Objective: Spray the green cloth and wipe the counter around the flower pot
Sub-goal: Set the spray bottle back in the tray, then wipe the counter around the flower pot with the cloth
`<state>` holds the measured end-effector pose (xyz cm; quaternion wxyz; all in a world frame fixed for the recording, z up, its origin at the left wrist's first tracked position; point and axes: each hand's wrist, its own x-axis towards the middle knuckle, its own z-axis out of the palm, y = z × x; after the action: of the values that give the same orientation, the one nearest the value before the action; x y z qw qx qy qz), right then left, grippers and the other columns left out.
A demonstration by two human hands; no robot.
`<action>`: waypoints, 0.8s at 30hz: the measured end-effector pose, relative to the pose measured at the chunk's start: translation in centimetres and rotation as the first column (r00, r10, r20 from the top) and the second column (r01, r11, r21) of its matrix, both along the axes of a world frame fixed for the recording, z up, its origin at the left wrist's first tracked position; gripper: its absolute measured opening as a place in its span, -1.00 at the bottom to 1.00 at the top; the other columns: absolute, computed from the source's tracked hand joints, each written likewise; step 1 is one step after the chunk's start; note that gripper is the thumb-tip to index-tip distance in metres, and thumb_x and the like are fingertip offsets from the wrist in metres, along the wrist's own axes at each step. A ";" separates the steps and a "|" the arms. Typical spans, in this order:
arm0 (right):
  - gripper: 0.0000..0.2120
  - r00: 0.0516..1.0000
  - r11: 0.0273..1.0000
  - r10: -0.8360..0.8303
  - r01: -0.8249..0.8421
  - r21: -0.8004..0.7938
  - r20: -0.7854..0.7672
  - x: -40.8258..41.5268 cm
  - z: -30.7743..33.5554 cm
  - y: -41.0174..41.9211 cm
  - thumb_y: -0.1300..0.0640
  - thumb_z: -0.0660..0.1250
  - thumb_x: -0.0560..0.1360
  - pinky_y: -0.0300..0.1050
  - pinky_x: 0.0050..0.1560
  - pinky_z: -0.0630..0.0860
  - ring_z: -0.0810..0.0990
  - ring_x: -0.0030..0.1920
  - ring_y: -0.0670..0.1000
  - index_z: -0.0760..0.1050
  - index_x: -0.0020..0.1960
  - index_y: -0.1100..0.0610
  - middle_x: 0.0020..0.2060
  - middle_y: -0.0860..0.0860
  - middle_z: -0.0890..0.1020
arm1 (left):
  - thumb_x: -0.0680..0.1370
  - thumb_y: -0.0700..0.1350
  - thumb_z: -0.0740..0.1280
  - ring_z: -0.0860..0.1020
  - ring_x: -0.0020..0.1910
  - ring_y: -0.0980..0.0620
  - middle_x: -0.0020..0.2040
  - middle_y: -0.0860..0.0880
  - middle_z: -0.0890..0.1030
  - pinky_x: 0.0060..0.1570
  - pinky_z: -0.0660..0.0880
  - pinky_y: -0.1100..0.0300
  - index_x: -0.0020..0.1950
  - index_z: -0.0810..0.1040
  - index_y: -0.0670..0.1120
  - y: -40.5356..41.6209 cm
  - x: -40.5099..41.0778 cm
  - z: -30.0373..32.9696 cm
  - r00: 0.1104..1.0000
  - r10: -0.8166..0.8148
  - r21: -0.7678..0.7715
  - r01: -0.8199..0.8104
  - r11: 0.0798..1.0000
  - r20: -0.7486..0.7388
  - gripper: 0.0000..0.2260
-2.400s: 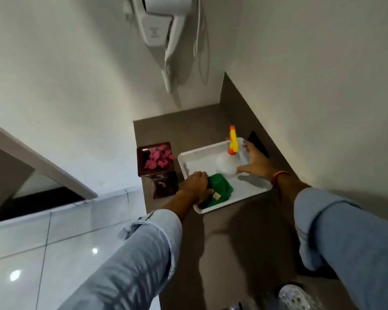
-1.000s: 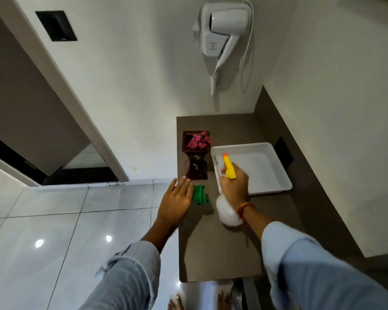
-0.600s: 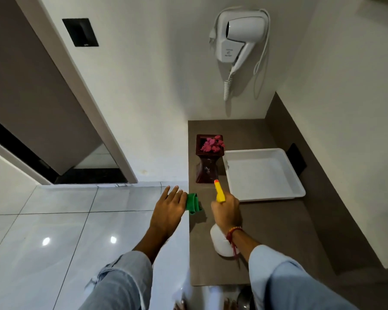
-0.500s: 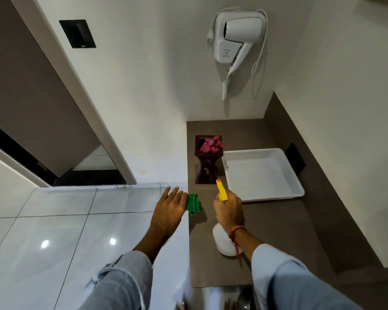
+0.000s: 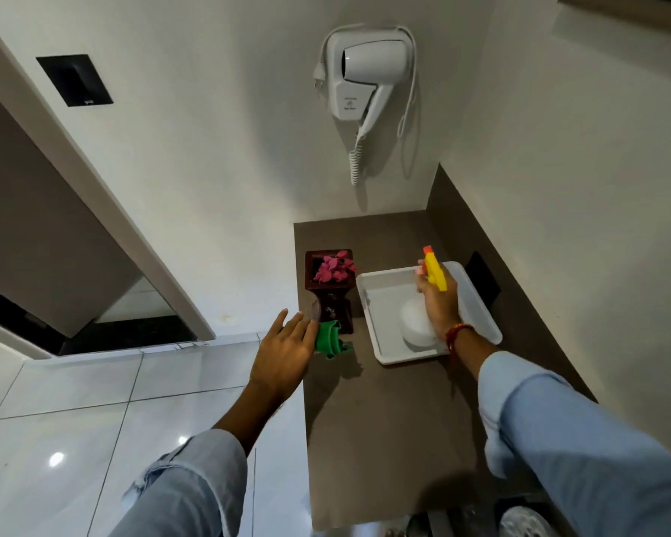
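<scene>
My left hand (image 5: 285, 350) holds the bunched green cloth (image 5: 329, 339) at the left edge of the brown counter (image 5: 384, 420), just in front of the dark red flower pot (image 5: 330, 288) with pink flowers. My right hand (image 5: 438, 304) grips the neck of the white spray bottle (image 5: 417, 323) with its yellow trigger head. The bottle is inside the white tray (image 5: 481, 304), at or just above its floor.
A white hair dryer (image 5: 361, 83) hangs on the wall above the counter's far end. A dark socket plate (image 5: 481, 277) sits on the brown backsplash right of the tray. Glossy white floor tiles lie left of the counter, beside a doorway.
My right hand has carried the spray bottle from the counter in front of the tray forward into the tray. My left hand has kept the green cloth near the flower pot.
</scene>
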<state>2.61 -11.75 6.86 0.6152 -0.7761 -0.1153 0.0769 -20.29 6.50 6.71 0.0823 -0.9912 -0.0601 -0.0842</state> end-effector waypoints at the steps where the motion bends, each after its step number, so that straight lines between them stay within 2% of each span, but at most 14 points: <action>1: -0.57 1.000 0.999 0.005 -0.005 -0.036 0.007 0.5 -0.3 -0.1 0.11 0.19 0.65 0.08 0.39 0.44 0.51 0.32 0.13 0.28 0.51 0.04 0.35 0.13 0.53 | 0.34 -0.25 0.57 0.60 0.20 -0.30 0.17 -0.30 0.64 0.30 0.45 -0.24 0.24 0.58 -0.29 0.0 0.3 -0.2 1.000 -0.013 0.001 0.013 1.000 0.002 -0.51; 5: -0.54 0.999 0.999 -0.025 0.023 -0.045 -0.030 1.0 -2.4 -0.3 0.07 0.19 0.65 -0.05 0.32 0.40 0.50 0.35 0.15 0.25 0.53 0.09 0.38 0.15 0.50 | 0.36 -0.20 0.57 0.63 0.14 -0.25 0.13 -0.26 0.67 0.29 0.47 -0.19 0.23 0.58 -0.25 0.3 1.2 -0.7 0.999 -0.043 -0.021 0.044 0.999 0.024 -0.53; 9: -0.55 0.996 0.999 -0.045 0.043 -0.017 -0.081 0.8 -4.3 -0.5 0.02 0.22 0.64 0.14 0.35 0.48 0.57 0.26 0.14 0.31 0.50 0.07 0.30 0.15 0.56 | 0.42 -0.16 0.52 0.64 0.11 -0.21 0.15 -0.22 0.67 0.26 0.50 -0.17 0.27 0.56 -0.22 0.8 1.9 -0.5 1.000 -0.029 -0.061 0.029 0.998 0.011 -0.55; 12: -0.51 0.994 0.998 -0.038 0.032 -0.062 -0.103 0.7 -4.2 -0.6 -0.01 0.32 0.58 0.13 0.38 0.44 0.53 0.29 0.13 0.35 0.47 0.07 0.32 0.13 0.55 | 0.49 -0.13 0.44 0.63 0.11 -0.20 0.17 -0.21 0.66 0.23 0.50 -0.11 0.32 0.52 -0.22 1.3 2.2 -0.1 1.000 -0.029 -0.065 0.030 0.997 0.011 -0.58; 14: -0.36 0.970 0.953 -0.220 0.190 -0.237 -0.107 -0.7 -4.4 -0.9 -0.13 0.47 0.43 0.19 0.36 0.43 0.49 0.30 0.18 0.38 0.40 0.10 0.30 0.16 0.53 | 0.50 -0.11 0.44 0.63 0.08 -0.19 0.15 -0.21 0.66 0.21 0.50 -0.09 0.32 0.52 -0.22 1.4 2.4 0.2 0.999 -0.042 -0.067 0.043 0.997 0.022 -0.58; 15: -0.30 0.942 0.896 -0.330 0.289 -0.336 -0.069 -2.5 -4.4 -1.1 -0.20 0.52 0.33 0.22 0.30 0.47 0.49 0.27 0.21 0.40 0.33 0.11 0.25 0.17 0.52 | 0.50 -0.08 0.43 0.63 0.06 -0.19 0.15 -0.20 0.66 0.20 0.50 -0.08 0.32 0.52 -0.21 1.4 2.5 0.4 0.999 -0.048 -0.087 0.050 0.995 0.023 -0.57; 16: -0.30 0.931 0.872 -0.364 0.336 -0.356 -0.013 -4.6 -4.7 -1.0 -0.22 0.56 0.26 0.16 0.18 0.53 0.51 0.20 0.22 0.41 0.24 0.09 0.18 0.15 0.53 | 0.50 -0.04 0.42 0.63 0.06 -0.18 0.14 -0.18 0.66 0.19 0.50 -0.08 0.33 0.51 -0.20 1.5 2.5 0.5 0.999 -0.048 -0.121 0.050 0.991 0.024 -0.56; 17: -0.34 0.953 0.912 -0.301 0.282 -0.297 -0.020 -6.7 -5.2 -0.5 -0.16 0.60 0.23 0.04 0.06 0.58 0.54 0.12 0.19 0.40 0.18 0.07 0.11 0.10 0.53 | 0.50 0.00 0.39 0.62 0.05 -0.16 0.14 -0.17 0.66 0.18 0.49 -0.07 0.34 0.49 -0.18 1.6 2.6 0.7 0.999 -0.046 -0.168 0.050 0.985 0.029 -0.54; 18: -0.35 0.981 0.974 -0.151 0.126 -0.191 -0.124 -8.6 -5.4 0.2 -0.04 0.63 0.23 -0.06 0.00 0.59 0.57 0.10 0.14 0.38 0.19 0.05 0.09 0.06 0.54 | 0.51 0.02 0.36 0.62 0.02 -0.15 0.12 -0.16 0.66 0.14 0.48 -0.04 0.34 0.48 -0.17 1.6 2.7 0.8 0.998 -0.056 -0.223 0.064 0.973 0.039 -0.55; 19: -0.30 0.959 0.996 0.074 -0.085 -0.030 -0.275 -10.1 -5.4 1.1 0.09 0.64 0.24 -0.05 0.05 0.60 0.58 0.13 0.11 0.36 0.26 0.02 0.13 0.04 0.54 | 0.51 0.02 0.32 0.62 -0.03 -0.14 0.08 -0.15 0.66 0.08 0.48 0.01 0.32 0.47 -0.16 1.7 2.8 0.8 0.995 -0.078 -0.283 0.093 0.955 0.065 -0.57; 20: -0.22 0.871 0.953 0.296 -0.244 0.177 -0.391 -11.1 -5.0 2.0 0.19 0.63 0.25 0.05 0.18 0.58 0.58 0.20 0.11 0.33 0.35 0.01 0.20 0.06 0.55 | 0.53 0.01 0.29 0.62 -0.09 -0.13 0.03 -0.14 0.66 -0.01 0.47 0.07 0.29 0.46 -0.15 1.7 2.9 0.9 0.990 -0.099 -0.343 0.127 0.931 0.101 -0.62; 22: -0.24 0.653 0.781 0.577 -0.266 0.565 -0.490 -11.6 -4.1 3.5 0.22 0.59 0.29 0.16 0.38 0.43 0.55 0.30 0.14 0.35 0.42 0.09 0.26 0.12 0.58 | 0.59 0.05 0.24 0.61 -0.18 -0.06 -0.03 -0.10 0.66 -0.15 0.46 0.18 0.24 0.45 -0.11 1.6 3.2 1.2 0.986 -0.111 -0.469 0.156 0.869 0.123 -0.68; 23: -0.31 0.591 0.709 0.638 -0.199 0.676 -0.494 -11.4 -3.6 4.0 0.19 0.55 0.33 0.17 0.39 0.41 0.54 0.31 0.16 0.39 0.41 0.15 0.24 0.15 0.59 | 0.61 0.09 0.21 0.59 -0.19 0.00 -0.04 -0.07 0.66 -0.19 0.46 0.22 0.24 0.43 -0.08 1.5 3.5 1.4 0.989 -0.098 -0.535 0.140 0.833 0.107 -0.69; 24: -0.39 0.575 0.689 0.640 -0.136 0.712 -0.509 -11.2 -3.1 4.4 0.17 0.51 0.37 0.18 0.37 0.42 0.53 0.31 0.19 0.43 0.39 0.18 0.22 0.18 0.59 | 0.62 0.14 0.18 0.58 -0.20 0.05 -0.03 -0.05 0.67 -0.20 0.47 0.25 0.23 0.41 -0.06 1.5 3.8 1.5 0.993 -0.081 -0.600 0.120 0.791 0.091 -0.68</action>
<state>-8.56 -7.37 3.75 0.7838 -0.3906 -0.0575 0.4793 -16.48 8.03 8.26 -0.2447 -0.9644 -0.0334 -0.0947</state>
